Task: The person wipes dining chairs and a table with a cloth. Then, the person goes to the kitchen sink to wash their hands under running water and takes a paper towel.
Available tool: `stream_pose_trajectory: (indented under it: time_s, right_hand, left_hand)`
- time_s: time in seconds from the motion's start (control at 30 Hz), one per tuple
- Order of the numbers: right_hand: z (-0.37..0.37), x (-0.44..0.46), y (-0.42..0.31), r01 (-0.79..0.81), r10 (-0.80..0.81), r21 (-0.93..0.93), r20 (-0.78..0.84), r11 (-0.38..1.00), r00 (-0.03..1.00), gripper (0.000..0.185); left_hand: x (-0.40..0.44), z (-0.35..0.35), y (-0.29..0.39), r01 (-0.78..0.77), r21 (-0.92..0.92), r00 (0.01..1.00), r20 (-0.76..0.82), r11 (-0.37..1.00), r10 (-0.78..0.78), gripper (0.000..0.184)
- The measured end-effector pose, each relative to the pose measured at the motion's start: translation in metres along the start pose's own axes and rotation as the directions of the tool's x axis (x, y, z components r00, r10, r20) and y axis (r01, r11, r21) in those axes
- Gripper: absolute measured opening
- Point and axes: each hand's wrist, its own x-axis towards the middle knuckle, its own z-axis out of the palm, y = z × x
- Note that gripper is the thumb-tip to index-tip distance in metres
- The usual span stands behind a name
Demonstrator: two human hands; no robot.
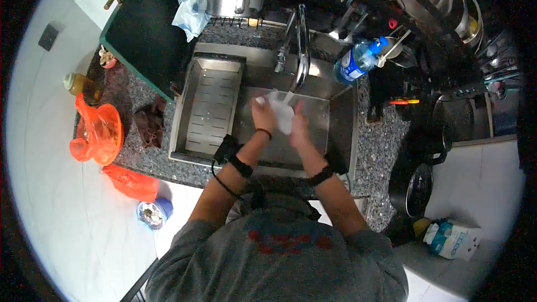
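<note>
Both hands are over the basin of a steel sink (pixel 319 148), under the faucet (pixel 302 50). Between them is a white, pale item (pixel 282 113), blurred, with what looks like water running onto it. My left hand (pixel 263 115) has its fingers curled at the item's left side. My right hand (pixel 299 124) is against its right side, thumb raised. Exactly how the fingers meet the item is hard to make out. Black bands are around both wrists.
A slotted steel tray (pixel 210 114) fills the sink's left side. A blue bottle (pixel 358 62) stands behind its right rim. Left are an orange bag (pixel 98 128) and a dark green board (pixel 142 33). A black pan (pixel 414 187) lies right.
</note>
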Motion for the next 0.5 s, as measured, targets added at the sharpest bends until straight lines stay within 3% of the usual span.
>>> stream_pose_trajectory:
  time_s: [0.03, 0.07, 0.1, 0.13, 0.2, 0.3, 0.33, 0.4, 0.43, 0.47, 0.5]
  right_hand:
    - [-0.008, 0.006, 0.017, -0.003, 0.003, 0.002, -0.005, 1.000, 1.000, 0.052]
    - [-0.022, 0.022, 0.041, 0.054, -0.055, 0.013, 0.114, 0.998, 0.992, 0.053]
    - [-0.033, 0.032, 0.057, 0.110, -0.115, 0.033, 0.229, 0.993, 0.967, 0.054]
    - [-0.041, 0.035, 0.058, 0.107, -0.112, 0.036, 0.222, 0.994, 0.968, 0.054]
    - [-0.052, 0.042, 0.052, -0.011, 0.003, 0.039, 0.207, 0.999, 0.978, 0.053]
    - [-0.037, 0.014, 0.049, 0.070, -0.078, 0.056, 0.172, 0.996, 0.982, 0.051]
    - [-0.026, 0.002, 0.046, 0.112, -0.120, 0.058, 0.161, 0.992, 0.980, 0.050]
    - [-0.013, -0.011, 0.043, 0.199, -0.205, 0.059, 0.136, 0.978, 0.969, 0.049]
    - [-0.013, -0.007, 0.050, 0.201, -0.207, 0.061, 0.132, 0.978, 0.969, 0.049]
    - [-0.017, 0.003, 0.064, 0.322, -0.329, -0.288, 0.025, 0.902, 0.944, 0.048]
    - [-0.023, 0.015, 0.078, 0.356, -0.467, -0.613, -0.024, 0.705, 0.884, 0.047]
  left_hand:
    - [-0.016, 0.001, -0.015, -0.031, 0.109, 0.987, 0.159, 0.994, 0.013, 0.030]
    - [-0.032, 0.002, -0.030, -0.075, 0.211, 0.949, 0.317, 0.975, 0.004, 0.035]
    - [-0.050, 0.001, -0.019, -0.069, 0.216, 0.947, 0.321, 0.974, -0.004, 0.035]
    - [-0.067, 0.000, 0.006, 0.055, 0.345, 0.901, 0.387, 0.937, -0.196, 0.042]
    - [-0.075, 0.000, 0.007, 0.152, 0.479, 0.819, 0.428, 0.865, -0.382, 0.049]
    - [-0.062, 0.004, -0.074, 0.182, 0.416, 0.824, 0.430, 0.891, -0.369, 0.060]
    - [-0.055, 0.011, -0.093, 0.239, 0.383, 0.863, 0.338, 0.892, -0.376, 0.056]
    - [-0.043, 0.016, -0.083, 0.294, 0.339, 0.891, 0.242, 0.894, -0.384, 0.053]
    - [-0.037, 0.011, -0.045, 0.493, 0.104, 0.829, 0.245, 0.864, -0.502, 0.051]
    - [-0.036, 0.006, -0.014, 0.655, -0.131, 0.745, 0.278, 0.744, -0.607, 0.050]
    - [-0.035, 0.002, 0.001, 0.657, -0.134, 0.743, 0.276, 0.741, -0.609, 0.050]
